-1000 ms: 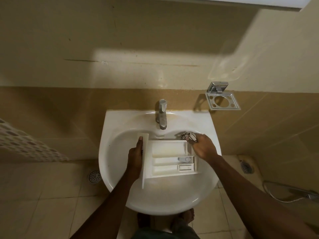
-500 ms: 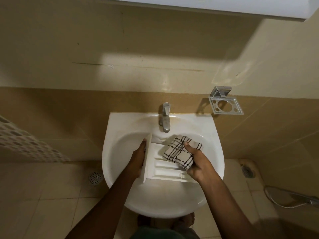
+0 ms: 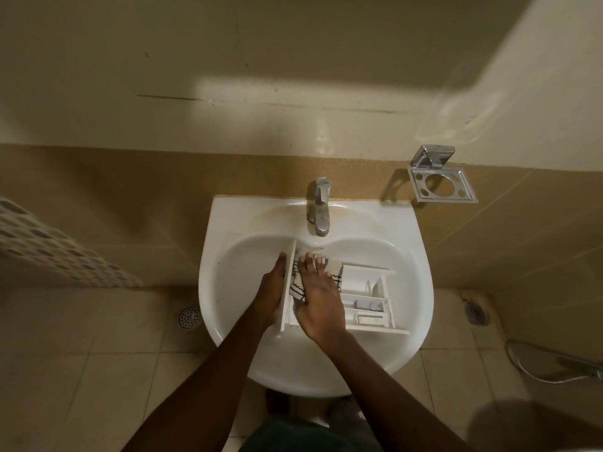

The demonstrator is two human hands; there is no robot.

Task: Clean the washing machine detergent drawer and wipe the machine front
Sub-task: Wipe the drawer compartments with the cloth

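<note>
A white detergent drawer [image 3: 368, 298] lies in the white sink basin [image 3: 228, 288], its front panel standing on edge at the left. My left hand [image 3: 270, 288] grips that front panel from the outside. My right hand [image 3: 318, 300] lies flat on a white cloth with black checks [image 3: 336, 272] and presses it into the drawer's left compartment, right beside the panel. The right compartments are uncovered. Most of the cloth is hidden under my palm.
A chrome tap [image 3: 319, 207] stands at the back of the basin, no water visibly running. A chrome holder [image 3: 440, 177] hangs on the wall at the right. Floor drains [image 3: 189, 317] lie on the tiles either side, and a hose [image 3: 554, 363] lies at the right.
My right hand picked up the checked cloth from the sink's right rim and slid it leftwards across the drawer, up against the front panel. The drawer tilted slightly; my left hand kept its grip.
</note>
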